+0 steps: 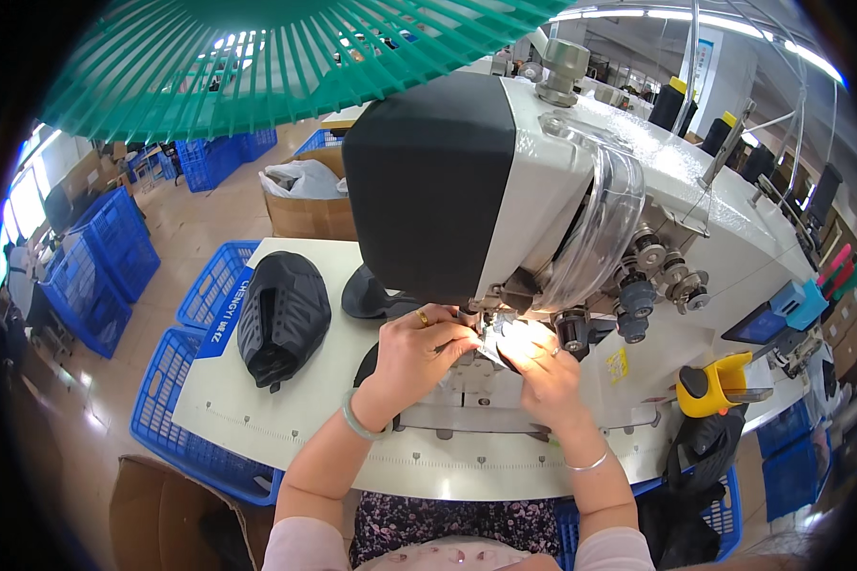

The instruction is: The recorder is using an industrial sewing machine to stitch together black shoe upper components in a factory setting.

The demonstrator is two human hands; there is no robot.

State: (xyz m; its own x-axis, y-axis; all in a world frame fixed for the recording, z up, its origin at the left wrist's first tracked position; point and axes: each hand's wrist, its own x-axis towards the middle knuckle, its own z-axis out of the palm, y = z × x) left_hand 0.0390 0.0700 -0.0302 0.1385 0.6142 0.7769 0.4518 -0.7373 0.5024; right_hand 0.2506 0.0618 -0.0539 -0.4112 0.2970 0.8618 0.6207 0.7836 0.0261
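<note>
My left hand (427,347) is closed in a pinch beside the needle area of a white and black sewing machine (438,181). My right hand (546,373) has its fingers bent around a small black-and-white piece (490,348), which the left fingertips also grip. Bright lamp light washes out the work there, so its exact kind cannot be made out. Left of my hands, a black shoe upper (284,319) lies on the pale worktable (428,476). Another black upper (376,297) shows partly under the machine head and behind my left hand.
A green fan guard (257,76) hangs over the top left. Blue crates (162,409) stand beside the table, with a cardboard box (309,211) behind. Toward the right are a yellow holder (714,385), dark pieces (700,457) and thread cones (671,100).
</note>
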